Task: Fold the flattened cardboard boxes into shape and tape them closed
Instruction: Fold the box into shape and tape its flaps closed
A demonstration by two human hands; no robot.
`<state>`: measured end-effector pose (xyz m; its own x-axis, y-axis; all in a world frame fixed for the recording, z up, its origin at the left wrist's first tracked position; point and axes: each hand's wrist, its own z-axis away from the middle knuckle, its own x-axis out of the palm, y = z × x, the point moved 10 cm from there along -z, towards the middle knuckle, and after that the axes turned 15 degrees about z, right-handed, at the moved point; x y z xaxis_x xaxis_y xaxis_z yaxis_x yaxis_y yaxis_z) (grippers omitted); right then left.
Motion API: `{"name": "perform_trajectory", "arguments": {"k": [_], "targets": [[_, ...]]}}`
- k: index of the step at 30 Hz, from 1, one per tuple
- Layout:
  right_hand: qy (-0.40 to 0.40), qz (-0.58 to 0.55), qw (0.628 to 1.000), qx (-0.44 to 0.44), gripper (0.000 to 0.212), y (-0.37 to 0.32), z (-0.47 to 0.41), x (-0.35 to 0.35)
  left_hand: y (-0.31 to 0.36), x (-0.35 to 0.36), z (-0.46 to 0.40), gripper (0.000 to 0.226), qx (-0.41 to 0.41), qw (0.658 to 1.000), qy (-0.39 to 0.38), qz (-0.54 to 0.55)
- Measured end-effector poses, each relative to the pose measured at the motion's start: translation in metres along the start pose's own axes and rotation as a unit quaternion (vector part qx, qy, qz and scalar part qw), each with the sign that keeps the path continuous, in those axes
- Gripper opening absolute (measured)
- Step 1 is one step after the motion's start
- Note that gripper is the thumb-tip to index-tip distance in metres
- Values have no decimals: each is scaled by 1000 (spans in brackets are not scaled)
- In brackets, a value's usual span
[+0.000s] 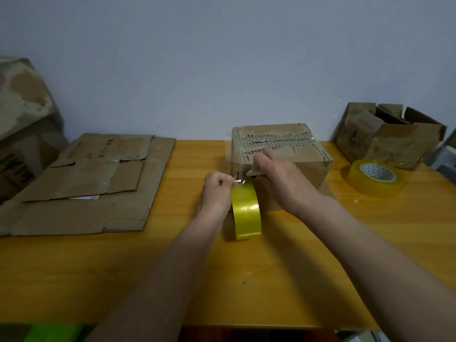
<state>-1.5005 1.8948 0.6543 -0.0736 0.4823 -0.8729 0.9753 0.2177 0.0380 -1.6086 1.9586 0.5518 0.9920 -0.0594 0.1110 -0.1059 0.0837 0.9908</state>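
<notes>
**Tape stretched from roll to folded box on the wooden table**

A plain pale blue-grey wall (222,58) fills the upper half of the view. Below it runs the orange-yellow wooden table (246,280), its near edge cut off at the bottom.

On the table's left lies a stack of flattened brown cardboard boxes (86,183), its left end running out of view. At the far left edge stands a large worn cardboard box (22,119), only partly in view. At the right rear sits a crumpled open-topped cardboard box (387,137) with its flaps up.

At the middle rear of the table stands the folded brown cardboard box (281,154), its top seam already taped and its surface torn, showing the corrugation. Its near face is largely hidden behind the hands.

The right hand (278,178) is curled around a small pale tool (254,172) at the box's near edge; most of the tool is covered, so what it is cannot be told. The left hand (217,191) pinches the clear strip of tape (238,180) coming off the upright yellow tape roll (245,211), which stands just before the box. A second yellow tape roll (375,177) lies flat at the right.

A blurred green object (51,333) shows below the table's near edge.
</notes>
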Motion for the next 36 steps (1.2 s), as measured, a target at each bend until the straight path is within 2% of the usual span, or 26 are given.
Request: {"name": "perform_trajectory", "arguments": {"k": [3,5,7,9,12,13,15,16,17,18,20,21,23,25,26,28,30,32,33,34,36], "targets": [[31,-26,999,33,13,20,8,-12,3,2,2,22,-10,1000,-5,4],[79,-57,992,78,12,39,23,-19,3,3,4,23,-20,1000,-8,12],[75,-90,983,139,15,59,47,-5,3,3,6,23,-19,1000,-11,14],[-18,-115,973,200,18,75,74,37,4,3,8,23,-16,1000,-13,15],[-185,-132,935,273,15,88,111,94,3,5,10,24,-13,1000,-21,15],[-217,-111,929,280,15,90,117,101,5,5,11,23,-6,1000,-25,16],[-254,30,934,251,16,89,114,97,7,5,13,20,11,999,-33,17],[-215,116,943,225,16,85,102,82,7,5,13,20,16,999,-35,14],[-127,160,959,197,14,74,85,58,6,4,13,20,19,999,-38,9],[-44,160,972,167,12,58,69,33,5,3,13,21,18,999,-38,7],[107,87,986,92,17,23,39,-8,3,3,12,23,17,999,-37,11],[114,48,990,63,22,12,22,-11,2,3,12,24,20,999,-39,15],[44,10,998,34,30,1,-7,4,1,3,15,24,27,998,-47,23],[-24,-5,999,40,36,3,-19,26,-1,0,19,21,31,998,-54,27],[-31,-29,998,50,38,5,-19,28,-1,-2,22,19,34,998,-52,33],[39,-65,995,64,37,5,-11,13,-1,-9,26,17,45,997,-44,48],[105,-56,990,71,25,-2,6,3,0,-14,29,16,61,996,-32,62],[40,-104,986,126,18,-4,21,28,0,-16,35,16,74,995,-21,69],[-28,-169,969,180,19,-1,29,49,0,-17,38,14,82,995,-14,64],[-76,-261,933,236,19,1,37,67,-1,-17,41,13,91,994,-9,56],[-71,-426,838,334,12,8,51,81,-5,-15,49,11,104,993,-11,53]]}}
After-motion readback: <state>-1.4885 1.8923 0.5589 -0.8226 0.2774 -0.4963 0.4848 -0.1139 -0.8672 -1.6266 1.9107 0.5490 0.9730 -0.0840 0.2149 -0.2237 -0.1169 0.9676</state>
